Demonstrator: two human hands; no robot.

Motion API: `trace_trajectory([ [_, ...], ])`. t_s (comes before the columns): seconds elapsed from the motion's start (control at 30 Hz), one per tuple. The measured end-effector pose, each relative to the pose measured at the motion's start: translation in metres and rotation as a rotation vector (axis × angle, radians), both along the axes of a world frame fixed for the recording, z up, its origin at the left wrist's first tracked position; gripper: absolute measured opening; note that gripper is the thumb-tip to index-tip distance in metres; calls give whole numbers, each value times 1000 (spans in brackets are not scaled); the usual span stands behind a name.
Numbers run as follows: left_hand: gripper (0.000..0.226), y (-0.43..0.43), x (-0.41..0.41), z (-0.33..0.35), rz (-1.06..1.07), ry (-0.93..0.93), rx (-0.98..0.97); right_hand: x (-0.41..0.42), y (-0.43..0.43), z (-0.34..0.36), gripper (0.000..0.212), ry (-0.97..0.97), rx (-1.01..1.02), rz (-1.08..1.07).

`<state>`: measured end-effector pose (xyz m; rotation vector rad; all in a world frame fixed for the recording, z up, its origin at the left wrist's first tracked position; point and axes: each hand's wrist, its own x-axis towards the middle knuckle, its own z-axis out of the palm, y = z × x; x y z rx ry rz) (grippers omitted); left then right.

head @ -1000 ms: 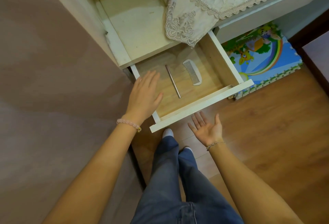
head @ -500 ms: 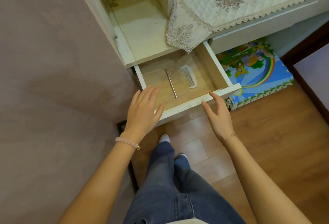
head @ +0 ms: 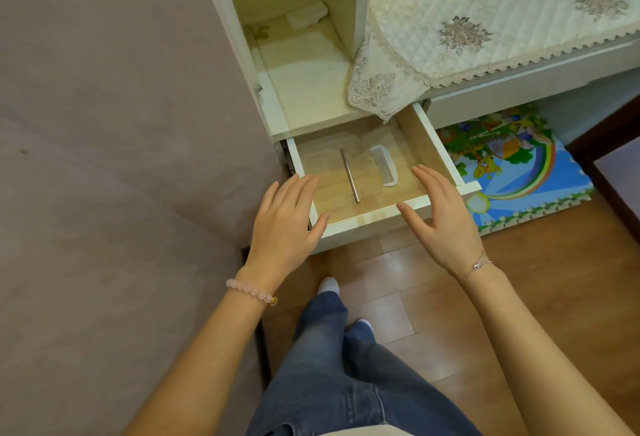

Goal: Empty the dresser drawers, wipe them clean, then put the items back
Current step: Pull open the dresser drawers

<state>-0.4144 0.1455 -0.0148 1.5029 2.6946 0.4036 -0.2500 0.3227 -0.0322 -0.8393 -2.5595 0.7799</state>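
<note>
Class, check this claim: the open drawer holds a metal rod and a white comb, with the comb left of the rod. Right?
No: the head view shows the comb right of the rod; both lie in the open drawer.

both flat hands [head: 287,224] over open drawer [head: 367,219] holding comb [head: 384,166].

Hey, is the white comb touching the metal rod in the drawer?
Apart. The head view shows a strip of bare drawer floor between the comb and the rod.

No writing, brand or number is readable; the foam mat [head: 512,172] shows only cartoon pictures.
</note>
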Motion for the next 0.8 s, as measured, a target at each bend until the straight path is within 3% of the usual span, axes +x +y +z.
trace_trajectory([
  [0.27,55,13,-1,2,-43,-13,4,-1,3,6,59,-39,26,-20],
  [0.8,54,91,-13,-5,-307,-72,-43,9,41,19,61,-128,4,-253],
])
